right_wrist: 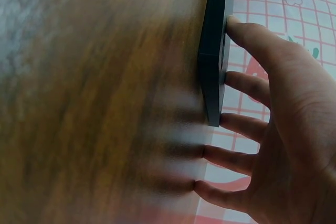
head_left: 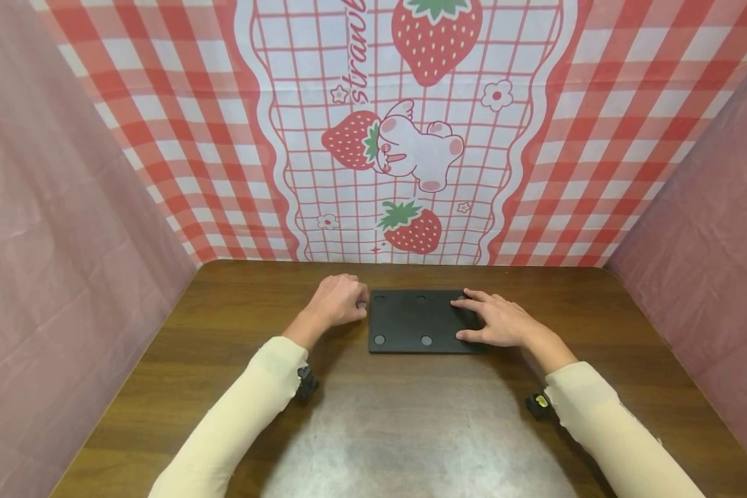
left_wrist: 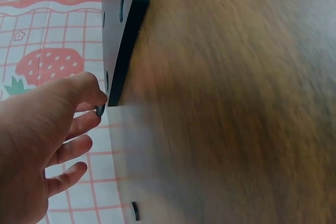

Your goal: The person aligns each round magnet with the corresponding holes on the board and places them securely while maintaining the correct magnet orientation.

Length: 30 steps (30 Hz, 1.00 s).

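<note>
A flat black rectangular board [head_left: 411, 321] lies on the table, with round spots set along its front and back edges. Just off its left end, my left hand [head_left: 341, 301] pinches a small dark disc [left_wrist: 101, 109] between thumb and index finger; the other fingers are loosely bent. That disc is right beside the board's corner in the left wrist view. My right hand [head_left: 501, 319] spreads over the board's right end, thumb and some fingertips resting on it. Its outer fingers reach past the board's edge in the right wrist view, and it covers part of that end.
A second small dark piece [left_wrist: 135, 211] lies on the wooden table [head_left: 404, 429] left of the board. Behind the table hangs a red-and-white strawberry cloth [head_left: 523, 173], with pink cloth [head_left: 68, 242] at both sides. Both forearms carry wrist cameras [head_left: 538, 405].
</note>
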Available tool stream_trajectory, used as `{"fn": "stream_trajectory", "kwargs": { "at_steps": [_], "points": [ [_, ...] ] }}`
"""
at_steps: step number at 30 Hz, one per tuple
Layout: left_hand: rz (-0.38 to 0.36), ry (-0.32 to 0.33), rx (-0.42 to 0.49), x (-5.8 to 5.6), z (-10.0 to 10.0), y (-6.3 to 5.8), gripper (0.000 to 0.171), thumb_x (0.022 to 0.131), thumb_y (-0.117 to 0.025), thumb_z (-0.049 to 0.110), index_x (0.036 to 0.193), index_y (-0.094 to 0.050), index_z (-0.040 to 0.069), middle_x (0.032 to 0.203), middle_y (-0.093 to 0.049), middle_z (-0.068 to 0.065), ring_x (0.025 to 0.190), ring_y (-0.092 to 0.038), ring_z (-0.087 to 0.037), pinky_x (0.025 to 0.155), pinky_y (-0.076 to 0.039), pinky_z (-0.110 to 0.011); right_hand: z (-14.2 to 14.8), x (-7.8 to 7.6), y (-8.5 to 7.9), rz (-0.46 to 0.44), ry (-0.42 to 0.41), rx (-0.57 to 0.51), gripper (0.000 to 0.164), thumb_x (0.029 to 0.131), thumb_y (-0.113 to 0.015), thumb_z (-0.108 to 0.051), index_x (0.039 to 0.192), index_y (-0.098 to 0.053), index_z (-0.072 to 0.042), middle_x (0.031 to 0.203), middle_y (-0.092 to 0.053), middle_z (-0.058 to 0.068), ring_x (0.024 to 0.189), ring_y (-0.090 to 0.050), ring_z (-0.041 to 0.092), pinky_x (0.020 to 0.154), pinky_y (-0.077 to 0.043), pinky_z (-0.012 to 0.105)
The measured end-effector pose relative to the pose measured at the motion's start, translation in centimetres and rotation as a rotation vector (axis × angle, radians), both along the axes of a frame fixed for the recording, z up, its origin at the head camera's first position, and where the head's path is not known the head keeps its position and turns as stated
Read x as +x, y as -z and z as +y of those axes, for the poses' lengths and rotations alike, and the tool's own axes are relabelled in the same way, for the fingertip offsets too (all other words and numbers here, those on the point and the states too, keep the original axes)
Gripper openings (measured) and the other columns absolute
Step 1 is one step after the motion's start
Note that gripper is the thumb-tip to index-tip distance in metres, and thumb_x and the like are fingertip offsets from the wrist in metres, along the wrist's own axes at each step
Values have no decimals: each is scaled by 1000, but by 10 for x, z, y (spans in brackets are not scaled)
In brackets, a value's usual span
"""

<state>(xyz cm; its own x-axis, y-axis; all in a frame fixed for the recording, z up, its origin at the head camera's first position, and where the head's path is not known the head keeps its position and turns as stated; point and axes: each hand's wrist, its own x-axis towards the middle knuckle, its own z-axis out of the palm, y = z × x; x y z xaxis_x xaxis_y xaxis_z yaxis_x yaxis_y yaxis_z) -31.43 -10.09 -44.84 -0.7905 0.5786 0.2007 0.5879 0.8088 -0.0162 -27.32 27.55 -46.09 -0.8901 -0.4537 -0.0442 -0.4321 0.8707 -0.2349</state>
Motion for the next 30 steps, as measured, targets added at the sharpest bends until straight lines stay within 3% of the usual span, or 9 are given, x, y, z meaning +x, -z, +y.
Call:
{"fn": "stream_trajectory", "kwargs": {
  "at_steps": [11, 17, 30],
  "points": [
    [-32, 3, 35, -2, 8, -5, 17, 92, -85, 23, 107, -88, 16, 104, -83, -3, 96, -79, -24, 82, -66, -41, -2, 1, -2, -14, 1, -6, 81, 97, -80, -64, 163, -62, -21, 177, -47, 25, 147, -58, 57, 106, -53, 79],
    [-59, -6, 22, -3, 15, -10, 21, 94, -85, 25, 114, -88, 16, 111, -84, -3, 103, -80, -24, 88, -66, -41, 3, 0, 1, 22, -28, -14, 80, 98, -75, -71, 161, -64, -23, 174, -50, 26, 140, -61, 59, 100, -53, 80],
    [-112, 1, 5, -5, 29, -8, 24, 99, -85, 27, 121, -88, 17, 118, -84, -3, 109, -79, -24, 93, -66, -41, -2, 2, -2, 3, 0, 5, 80, 97, -82, -62, 162, -63, -21, 176, -47, 25, 146, -59, 56, 104, -55, 77]
  ]
}}
